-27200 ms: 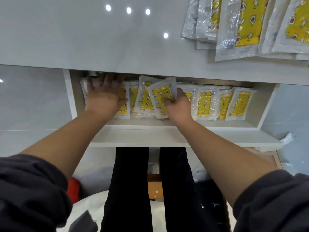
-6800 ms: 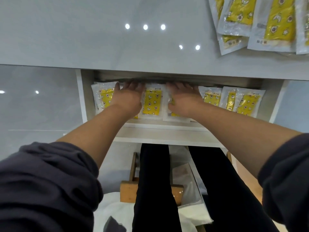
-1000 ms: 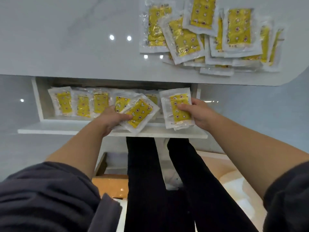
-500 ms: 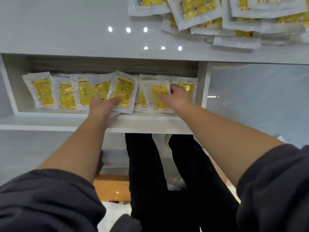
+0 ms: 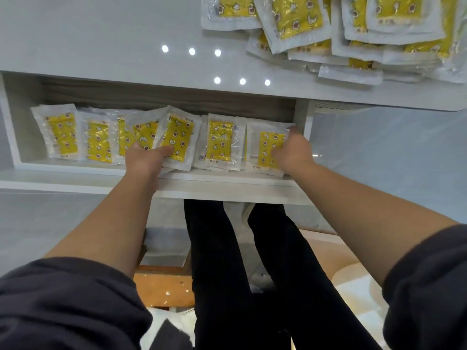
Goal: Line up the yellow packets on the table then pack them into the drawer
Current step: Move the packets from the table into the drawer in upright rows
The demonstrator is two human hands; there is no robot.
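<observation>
While both hands, left hand and right hand, press clear-wrapped yellow packets into the white drawer, a pile of packets waits on the glossy surface; roughly half done.

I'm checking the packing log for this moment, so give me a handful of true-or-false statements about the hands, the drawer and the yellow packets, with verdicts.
1. Both hands are inside the open white drawer. True.
2. The right hand rests on the rightmost clear-wrapped yellow packet. True.
3. The white table top holds no packets. False: a heap of yellow packets lies at its far right.
4. The left hand is lifting a packet above the table. False: it touches a tilted packet in the drawer row.
5. The drawer packets lie in a side-by-side row. True.
</observation>
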